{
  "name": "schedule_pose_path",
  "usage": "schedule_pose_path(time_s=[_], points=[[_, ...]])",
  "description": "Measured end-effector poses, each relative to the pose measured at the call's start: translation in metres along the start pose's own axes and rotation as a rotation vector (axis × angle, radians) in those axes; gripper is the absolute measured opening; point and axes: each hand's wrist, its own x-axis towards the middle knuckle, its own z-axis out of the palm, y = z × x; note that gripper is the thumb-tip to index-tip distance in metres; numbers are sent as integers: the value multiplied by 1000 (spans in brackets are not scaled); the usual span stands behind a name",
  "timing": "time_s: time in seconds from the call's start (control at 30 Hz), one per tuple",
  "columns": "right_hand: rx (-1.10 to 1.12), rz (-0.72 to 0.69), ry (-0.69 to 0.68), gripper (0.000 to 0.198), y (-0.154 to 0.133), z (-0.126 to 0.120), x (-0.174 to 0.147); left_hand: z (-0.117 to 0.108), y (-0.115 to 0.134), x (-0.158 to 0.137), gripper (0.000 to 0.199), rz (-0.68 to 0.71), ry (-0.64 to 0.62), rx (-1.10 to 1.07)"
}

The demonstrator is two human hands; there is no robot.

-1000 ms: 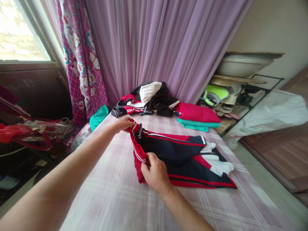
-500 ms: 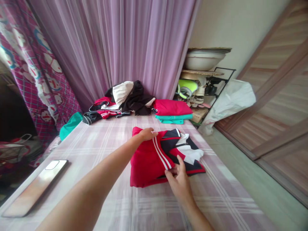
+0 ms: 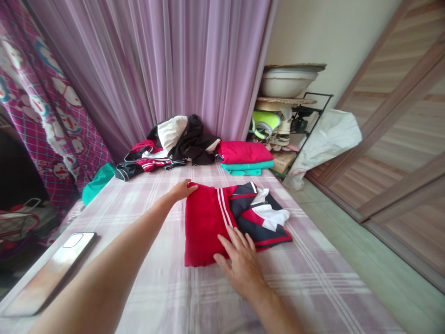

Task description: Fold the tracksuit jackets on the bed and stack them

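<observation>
A folded red jacket [image 3: 205, 222] with two white stripes lies on the checked cloth in front of me. Its navy and white collar part [image 3: 264, 213] points to the right. My left hand [image 3: 182, 189] is at the jacket's far left corner, with thumb and fingers closed on the edge. Fingers spread, my right hand [image 3: 241, 262] rests on the near side of the jacket, across the lower end of the stripes. The underside of the jacket is hidden.
Behind lie a heap of loose clothes [image 3: 181, 144] and a folded pink garment [image 3: 245, 153] on teal ones [image 3: 243, 168]. A phone [image 3: 52, 273] is at the left. Right of the table stand a rack with basins [image 3: 288, 83] and a white bag [image 3: 327, 144].
My left hand has moved left from the stripes to the jacket's far corner. My right hand has shifted left and flattened onto the fabric. The striped part now lies flatter.
</observation>
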Motion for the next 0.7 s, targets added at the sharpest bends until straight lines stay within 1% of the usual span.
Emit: schedule_pose_path(time_s=[0.07, 0.13, 0.17, 0.2, 0.23, 0.3, 0.37, 0.47, 0.53, 0.6, 0.63, 0.7], points=[[-81, 123, 101, 46, 26, -4, 1, 4, -7, 0, 58, -42, -25, -23], [-175, 317, 186, 54, 60, -11, 2, 8, -9, -1, 59, -71, -30, -40], [-208, 421, 200, 59, 78, -15, 3, 9, -8, -2, 58, -84, -26, -45], [-222, 505, 189, 62, 94, -19, 4, 10, -7, -3, 55, -96, -19, -49], [-219, 558, 163, 62, 108, -22, 5, 11, -5, -5, 52, -105, -10, -49], [-180, 589, 100, 56, 128, -25, 12, 11, -2, -12, 46, -115, 9, -41], [-130, 523, 68, 50, 135, -24, 25, 7, -3, -24, 40, -121, 31, -25], [-60, 301, 76, 53, 125, -21, 65, -1, -17, -57, 32, -147, 79, 8], [-25, 134, 76, 54, 108, -20, 103, -6, -32, -89, 27, -191, 132, 33], [-9, 6, 66, 52, 88, -21, 145, -8, -46, -128, 27, -258, 184, 34], [-5, -35, 63, 52, 78, -21, 166, -7, -52, -148, 29, -292, 200, 17], [1, -50, 67, 52, 60, -20, 201, -4, -59, -182, 36, -323, 178, -44]])
